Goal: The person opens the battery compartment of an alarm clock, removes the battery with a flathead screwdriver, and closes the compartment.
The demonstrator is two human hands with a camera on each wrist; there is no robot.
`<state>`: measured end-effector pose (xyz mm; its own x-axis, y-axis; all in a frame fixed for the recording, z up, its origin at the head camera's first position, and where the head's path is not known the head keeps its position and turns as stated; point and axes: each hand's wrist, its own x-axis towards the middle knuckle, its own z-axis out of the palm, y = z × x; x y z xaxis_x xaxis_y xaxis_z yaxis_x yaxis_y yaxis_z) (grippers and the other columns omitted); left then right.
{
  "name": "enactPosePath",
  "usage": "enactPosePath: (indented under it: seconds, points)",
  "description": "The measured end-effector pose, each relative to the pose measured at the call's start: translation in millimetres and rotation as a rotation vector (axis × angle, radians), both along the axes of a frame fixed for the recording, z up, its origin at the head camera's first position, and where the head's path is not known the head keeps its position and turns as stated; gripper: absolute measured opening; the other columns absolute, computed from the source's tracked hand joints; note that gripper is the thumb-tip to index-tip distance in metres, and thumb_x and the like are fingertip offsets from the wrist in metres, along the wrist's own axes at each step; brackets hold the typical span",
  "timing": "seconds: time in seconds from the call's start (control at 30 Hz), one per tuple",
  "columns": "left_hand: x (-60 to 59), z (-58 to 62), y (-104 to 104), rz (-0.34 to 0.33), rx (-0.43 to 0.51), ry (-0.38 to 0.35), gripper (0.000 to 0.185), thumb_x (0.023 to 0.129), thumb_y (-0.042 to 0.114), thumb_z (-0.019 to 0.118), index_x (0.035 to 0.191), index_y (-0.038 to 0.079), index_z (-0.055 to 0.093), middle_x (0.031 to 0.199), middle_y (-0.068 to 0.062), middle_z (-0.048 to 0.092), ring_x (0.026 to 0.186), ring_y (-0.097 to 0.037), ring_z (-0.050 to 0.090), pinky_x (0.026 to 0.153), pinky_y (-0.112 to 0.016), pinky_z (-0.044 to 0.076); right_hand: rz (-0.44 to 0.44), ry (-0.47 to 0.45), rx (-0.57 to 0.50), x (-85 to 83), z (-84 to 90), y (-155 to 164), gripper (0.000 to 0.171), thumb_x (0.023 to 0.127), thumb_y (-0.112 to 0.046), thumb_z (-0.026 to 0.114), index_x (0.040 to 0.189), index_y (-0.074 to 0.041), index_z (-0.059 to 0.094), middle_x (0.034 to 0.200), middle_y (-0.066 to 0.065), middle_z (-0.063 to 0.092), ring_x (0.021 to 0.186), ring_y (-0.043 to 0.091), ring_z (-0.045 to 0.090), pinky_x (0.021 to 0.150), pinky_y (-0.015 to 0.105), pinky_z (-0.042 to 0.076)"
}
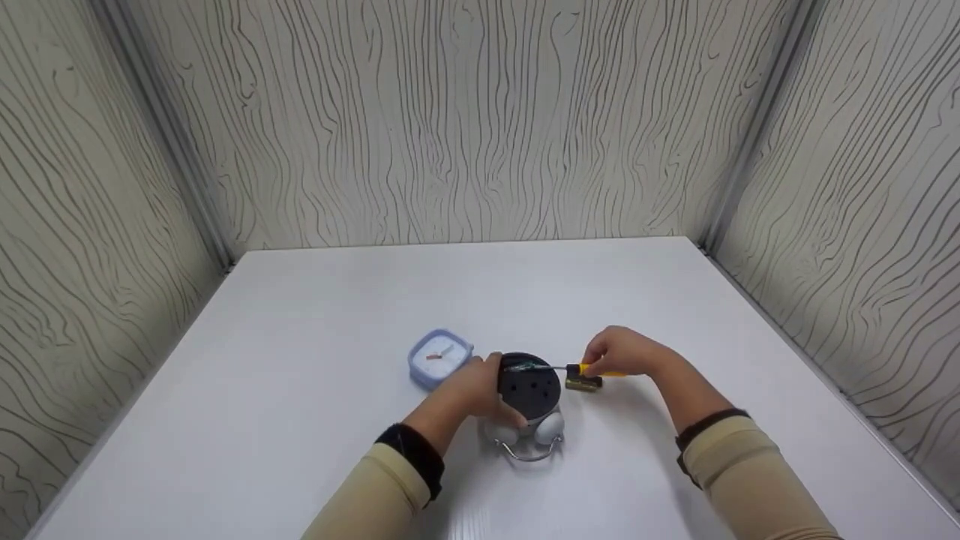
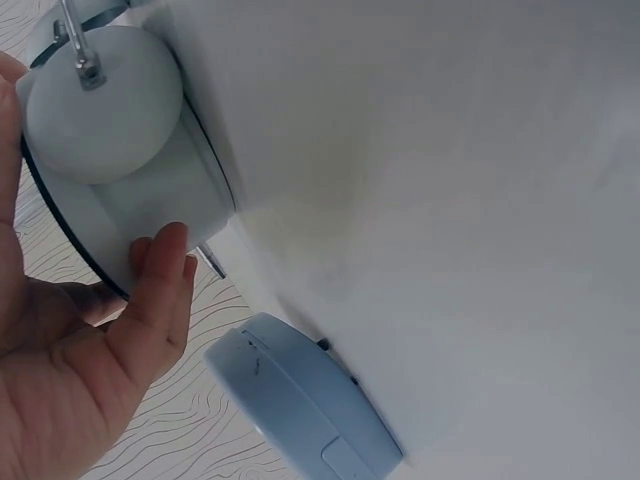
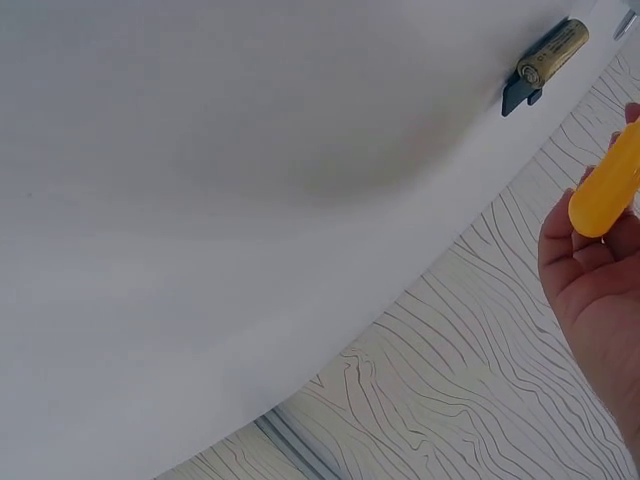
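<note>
A white twin-bell alarm clock [image 1: 534, 394] lies face down, its round black back turned up and its bells [image 2: 105, 105] and wire handle toward me. My left hand [image 1: 480, 386] grips the clock by its side, thumb near the bells. In my right hand [image 1: 628, 351] is a screwdriver [image 3: 605, 195] with a yellow handle, pinched between thumb and fingers. Its metal shaft reaches left over the far part of the black back, with the tip at the battery compartment [image 1: 525, 367]. A gold and black battery [image 3: 553, 52] lies on the table below the screwdriver.
Just left of the alarm clock stands a light blue square clock [image 1: 439, 358], close to my left hand. Beside the battery lies a small black plastic piece [image 3: 517, 95]. Walls with a wood-grain pattern [image 1: 465, 127] border the white table [image 1: 315, 322].
</note>
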<state>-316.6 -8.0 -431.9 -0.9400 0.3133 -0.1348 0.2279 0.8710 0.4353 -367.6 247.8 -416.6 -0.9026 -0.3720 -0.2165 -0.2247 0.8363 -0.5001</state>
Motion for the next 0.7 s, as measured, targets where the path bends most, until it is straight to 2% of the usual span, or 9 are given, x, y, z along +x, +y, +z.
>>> enactPosePath:
  seconds: [0.33,0.43,0.7]
  points:
    - [2.0,1.3,-1,-0.018,0.022,0.017,0.11,0.039,0.054,0.079,0.127,0.005,0.036,0.108,-0.013,0.052,0.101,-0.024,0.049,0.087,-0.038,0.039,-0.021,0.053,0.016,2.8,7.1,6,0.005,0.073,-0.022,0.068,0.075,-0.018,0.069,0.079,-0.005,0.059,0.079,0.016,0.048,0.07,0.034,0.04]
    - [1.8,1.4,-2,-0.023,0.022,0.021,0.11,0.039,0.055,0.079,0.127,0.005,0.036,0.109,-0.013,0.052,0.101,-0.025,0.049,0.087,-0.039,0.038,-0.063,0.061,0.018,2.7,6.8,9,0.006,0.075,-0.023,0.066,0.075,-0.017,0.067,0.078,-0.003,0.058,0.076,0.017,0.048,0.068,0.033,0.041]
    - [1.4,0.3,-2,-0.028,0.017,0.03,0.109,0.039,0.055,0.078,0.127,0.005,0.036,0.106,-0.013,0.051,0.099,-0.024,0.049,0.086,-0.038,0.039,-0.24,0.023,0.012,3.9,5.2,17,0.013,0.077,-0.023,0.065,0.079,-0.011,0.062,0.077,0.005,0.054,0.069,0.02,0.048,0.06,0.028,0.042]
